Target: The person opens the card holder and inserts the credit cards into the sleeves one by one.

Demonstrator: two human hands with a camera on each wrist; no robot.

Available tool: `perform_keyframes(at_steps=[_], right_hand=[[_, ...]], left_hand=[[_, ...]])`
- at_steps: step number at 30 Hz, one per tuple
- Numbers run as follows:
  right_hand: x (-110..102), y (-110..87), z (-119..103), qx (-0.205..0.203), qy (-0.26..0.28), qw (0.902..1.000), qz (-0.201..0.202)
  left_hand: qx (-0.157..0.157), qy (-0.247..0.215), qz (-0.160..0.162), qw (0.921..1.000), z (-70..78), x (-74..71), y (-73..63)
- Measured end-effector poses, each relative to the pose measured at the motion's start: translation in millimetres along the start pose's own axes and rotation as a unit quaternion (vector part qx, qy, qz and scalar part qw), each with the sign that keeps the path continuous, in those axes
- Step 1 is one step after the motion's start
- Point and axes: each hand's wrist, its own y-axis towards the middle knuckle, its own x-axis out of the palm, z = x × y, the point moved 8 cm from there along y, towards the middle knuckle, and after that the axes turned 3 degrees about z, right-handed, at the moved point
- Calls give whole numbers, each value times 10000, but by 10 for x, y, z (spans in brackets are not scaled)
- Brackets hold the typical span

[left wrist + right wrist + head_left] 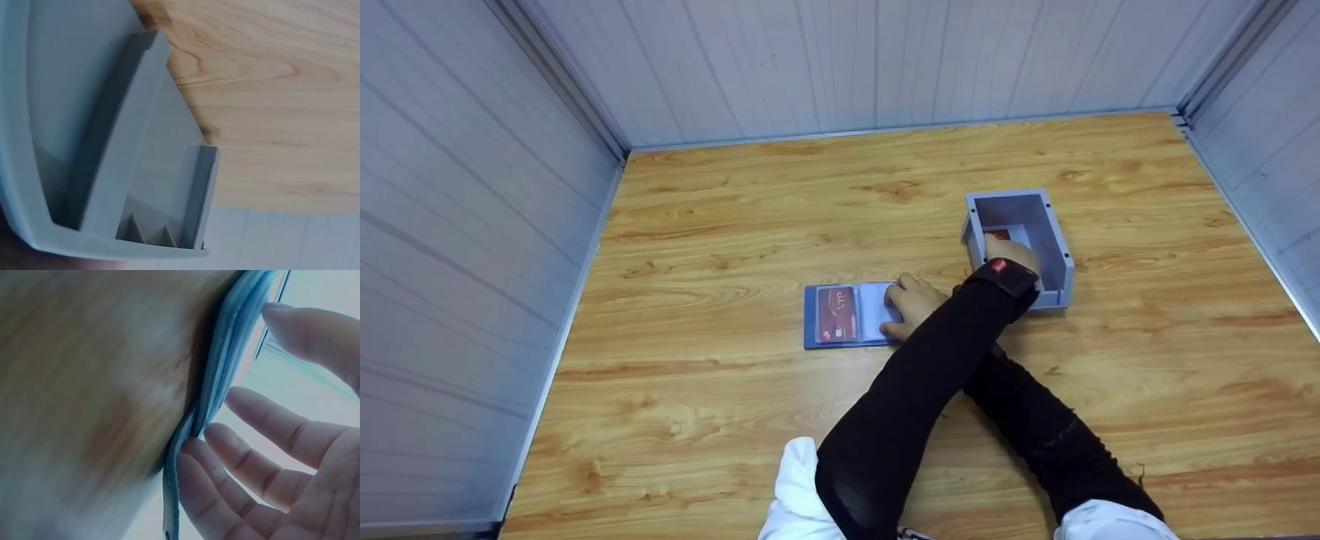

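A blue card holder (pixel 810 319) lies spread on the wooden table, with a red card (pixel 838 315) in its left clear pocket. On its right-hand side rests my right hand (pixel 915 301), its fingers spread. In the right wrist view, the fingertips (pixel 216 439) touch the holder's edge and fold. My left arm crosses over the right one, and my left hand (pixel 1014 253) reaches into a grey bin (pixel 1039 225). Beside that hand, part of a dark red card (pixel 999 234) shows inside the bin. The left fingers are hidden, so their hold cannot be seen.
The wooden table (pixel 697 412) is bounded by white panel walls (pixel 840 67) at the back and both sides. The bin stands right of the card holder, its outer wall and ledges (pixel 121 135) filling much of the left wrist view.
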Motion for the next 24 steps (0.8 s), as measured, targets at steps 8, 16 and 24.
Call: perform_keyframes(at_steps=[8, 16, 24], right_hand=[[18, -7, 7, -35, 130, 9999, -85], [18, 9, 2, -128, 74, 9998, -105], [33, 28, 15, -95, 111, 9995, -262]], left_hand=[[310, -761, 673, 9943, 15, -117, -103], [358, -1204, 1484, 9809, -99, -308, -311], [172, -1502, 1656, 9745, -171, -386, -351]])
